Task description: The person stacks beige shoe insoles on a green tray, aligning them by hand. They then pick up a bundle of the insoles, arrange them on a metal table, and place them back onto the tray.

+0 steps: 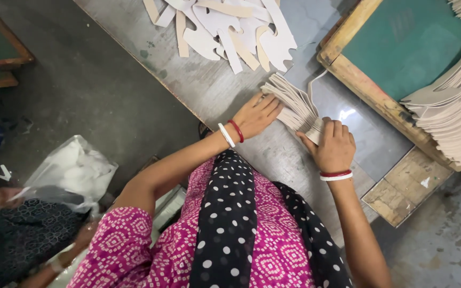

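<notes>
A fanned stack of beige cardboard cut pieces (pixel 294 104) stands on edge on the grey metal table (pixel 225 90). My left hand (pixel 257 114) lies with flat fingers against the stack's near left side and presses on it. My right hand (pixel 333 146) wraps around the stack's right end, fingers curled over the top. Both wrists carry red and white bangles. One thin loose strip curves up from the stack toward the wooden frame.
Loose pale cut-outs (pixel 225 26) lie scattered at the table's far side. A wooden-framed green screen (pixel 401 42) sits at the right, with a big pile of cut pieces (pixel 454 106) on it. A plastic bag (pixel 70 170) and another person (pixel 6 229) are at the left, on the floor.
</notes>
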